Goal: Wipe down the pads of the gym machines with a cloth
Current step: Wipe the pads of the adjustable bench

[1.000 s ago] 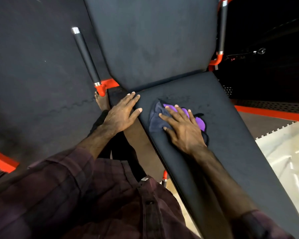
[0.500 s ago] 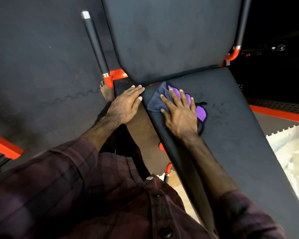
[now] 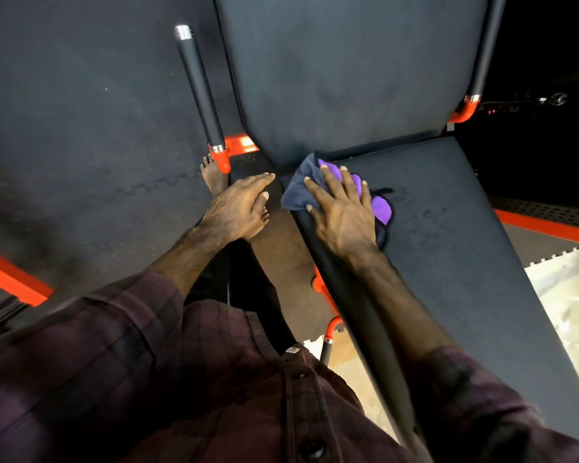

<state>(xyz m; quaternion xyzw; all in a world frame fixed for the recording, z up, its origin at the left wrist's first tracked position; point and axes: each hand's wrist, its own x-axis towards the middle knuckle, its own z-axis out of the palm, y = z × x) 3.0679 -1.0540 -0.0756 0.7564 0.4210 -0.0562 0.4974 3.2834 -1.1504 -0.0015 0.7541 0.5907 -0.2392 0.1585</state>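
A black seat pad (image 3: 448, 235) slopes from the centre to the lower right, and a black back pad (image 3: 341, 71) rises behind it. A blue and purple cloth (image 3: 298, 188) lies on the seat pad's far left corner, right at the joint with the back pad. My right hand (image 3: 341, 212) lies flat on the cloth with fingers spread, pressing it down. My left hand (image 3: 239, 208) hovers left of the seat pad's edge, fingers extended and holding nothing.
A black handle bar (image 3: 199, 91) with a red frame joint (image 3: 238, 145) stands left of the back pad, and another handle (image 3: 482, 58) is on the right. My bare foot (image 3: 214, 178) stands on the dark rubber floor (image 3: 81, 128). A red frame rail (image 3: 545, 225) runs at right.
My right hand has slid the cloth up the seat pad toward the joint with the back pad. My left hand has come off the pad's edge and drifted slightly left.
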